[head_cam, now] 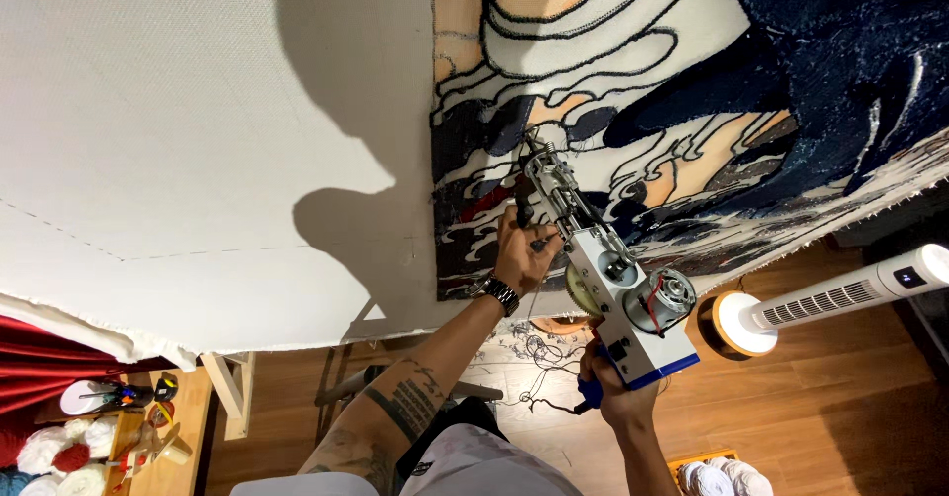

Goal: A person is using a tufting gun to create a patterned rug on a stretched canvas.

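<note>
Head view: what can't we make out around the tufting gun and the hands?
- Needle tip of the tufting gun: too small and lost against the dark yarn of the rug cloth.
- Right hand fingers: hidden behind the gun's blue handle.
- Left hand fingertips: covered by the gun's front grip.
- Yarn feed to the gun: too thin to trace.
- Tower fan: cut off by the right edge.

My left hand [522, 255] and right hand [615, 389] are bare. Back from the left fingers, a dark metal-link watch [500, 291] circles my wrist; beyond it, dark tattoos with lettering [410, 402] run along my forearm.
</note>
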